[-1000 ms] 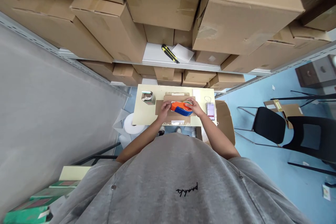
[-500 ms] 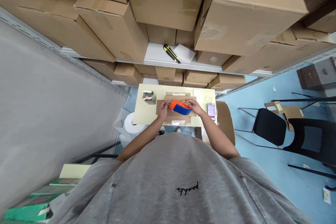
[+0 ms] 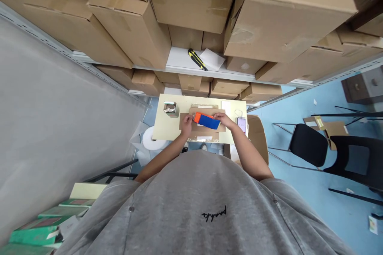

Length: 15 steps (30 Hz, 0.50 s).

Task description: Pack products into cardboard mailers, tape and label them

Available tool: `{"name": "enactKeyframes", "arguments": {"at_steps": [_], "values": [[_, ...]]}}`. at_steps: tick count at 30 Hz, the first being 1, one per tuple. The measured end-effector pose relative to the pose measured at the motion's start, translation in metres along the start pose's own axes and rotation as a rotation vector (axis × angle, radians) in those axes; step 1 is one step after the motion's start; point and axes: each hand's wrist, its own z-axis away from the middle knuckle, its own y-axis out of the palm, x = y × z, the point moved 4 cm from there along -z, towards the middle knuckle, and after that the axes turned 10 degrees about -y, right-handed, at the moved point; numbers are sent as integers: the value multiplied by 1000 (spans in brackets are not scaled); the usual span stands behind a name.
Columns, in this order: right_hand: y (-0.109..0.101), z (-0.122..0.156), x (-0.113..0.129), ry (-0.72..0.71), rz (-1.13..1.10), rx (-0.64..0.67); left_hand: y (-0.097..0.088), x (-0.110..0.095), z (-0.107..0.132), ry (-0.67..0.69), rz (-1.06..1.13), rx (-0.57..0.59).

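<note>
Over the table, my left hand (image 3: pixel 187 122) pinches the left end of an orange-and-blue strap-like item (image 3: pixel 209 121), whose exact kind I cannot make out. My right hand (image 3: pixel 223 119) is closed at its right end. Its broad blue face shows now, with orange along the upper edge and left end. Beneath it lies a flattened, opened cardboard box (image 3: pixel 193 128) with shiny tape on its flaps.
A small open box (image 3: pixel 171 110) stands on the left of the table (image 3: pixel 160 123); a phone (image 3: pixel 241 124) lies on the right. Cardboard boxes fill the shelves above, where a yellow-black utility knife (image 3: pixel 197 59) rests. A white roll (image 3: pixel 152 139) is at lower left, black chairs (image 3: pixel 309 144) at right.
The orange-and-blue item has turned between my hands, so more blue and less orange faces up. Both hands keep their hold. The whole view has shifted slightly.
</note>
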Motion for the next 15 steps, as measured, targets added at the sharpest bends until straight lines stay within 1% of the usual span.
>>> {"name": "enactKeyframes", "arguments": {"at_steps": [6, 11, 15], "values": [[6, 5, 8, 138, -48, 36, -2, -1, 3, -15, -42, -76], [9, 5, 13, 136, -1, 71, -5, -5, 3, -27, -166, -145], [14, 0, 14, 156, 49, 99, -12, -2, 6, -64, -206, -182]]}}
